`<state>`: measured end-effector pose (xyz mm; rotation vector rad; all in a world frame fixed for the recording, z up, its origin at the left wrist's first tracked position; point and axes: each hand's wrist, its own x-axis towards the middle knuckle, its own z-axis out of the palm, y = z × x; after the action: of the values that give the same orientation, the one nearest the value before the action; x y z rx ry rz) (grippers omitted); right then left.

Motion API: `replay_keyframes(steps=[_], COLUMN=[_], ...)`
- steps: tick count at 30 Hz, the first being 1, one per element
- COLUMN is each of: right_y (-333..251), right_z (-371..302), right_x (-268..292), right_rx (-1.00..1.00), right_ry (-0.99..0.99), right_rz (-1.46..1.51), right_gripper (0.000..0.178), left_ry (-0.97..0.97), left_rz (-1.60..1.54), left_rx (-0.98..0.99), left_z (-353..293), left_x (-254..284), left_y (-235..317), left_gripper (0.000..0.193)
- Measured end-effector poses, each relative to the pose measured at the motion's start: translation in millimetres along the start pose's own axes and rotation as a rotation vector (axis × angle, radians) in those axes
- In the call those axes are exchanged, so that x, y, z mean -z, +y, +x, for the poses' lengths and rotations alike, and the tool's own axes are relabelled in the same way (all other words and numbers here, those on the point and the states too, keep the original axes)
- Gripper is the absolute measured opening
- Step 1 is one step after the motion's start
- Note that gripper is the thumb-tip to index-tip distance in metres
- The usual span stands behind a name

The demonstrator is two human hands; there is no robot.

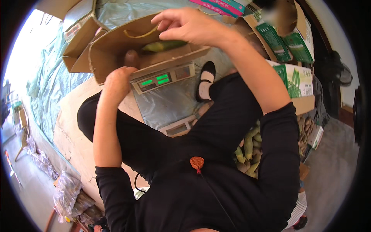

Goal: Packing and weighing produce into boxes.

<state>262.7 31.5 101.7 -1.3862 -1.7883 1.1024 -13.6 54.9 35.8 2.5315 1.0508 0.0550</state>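
A brown cardboard box (104, 46) with a yellow cord handle (140, 35) stands open on a scale (181, 72) with lit green digits. Inside lie a long green ear, seemingly corn in its husk (162, 46), and a rounded brown piece (131, 58), perhaps a sweet potato. My left hand (119, 83) is closed over the box's near rim at its left part; some fingertips are hidden. Above the far right of the box, my right hand (187, 27) hangs with loosely bent, parted fingers near the cord and holds nothing visible.
By my right thigh lies a pile of green husked ears (249, 149), with brown tubers (306, 129) beyond. Green-and-white printed cartons (295, 81) stand at the right. Flattened cardboard (73, 120) and plastic sheeting (50, 77) cover the floor at left.
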Motion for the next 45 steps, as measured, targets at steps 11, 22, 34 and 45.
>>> replay_keyframes(steps=[11,22,34,45], right_y=[9,165,252,263], right_z=[-199,-323,-438,-445], right_x=[68,-85,-197,-222], right_rx=[-0.095,-0.755,-1.458,-1.597], right_ry=[0.563,0.647,0.007,-0.117], right_rz=[0.298,0.077,-0.511,-0.559], right_gripper=[0.035,0.021,0.057,0.049], left_ry=[-0.082,-0.114,-0.076,-0.03], left_rz=[-0.043,-0.071,-0.046,-0.006], left_rx=[0.062,0.129,0.136,0.146], left_z=[9,7,6,3], left_x=[2,-3,-3,2], left_y=[12,2,2,18], left_gripper=[0.024,0.028,0.028,0.021])
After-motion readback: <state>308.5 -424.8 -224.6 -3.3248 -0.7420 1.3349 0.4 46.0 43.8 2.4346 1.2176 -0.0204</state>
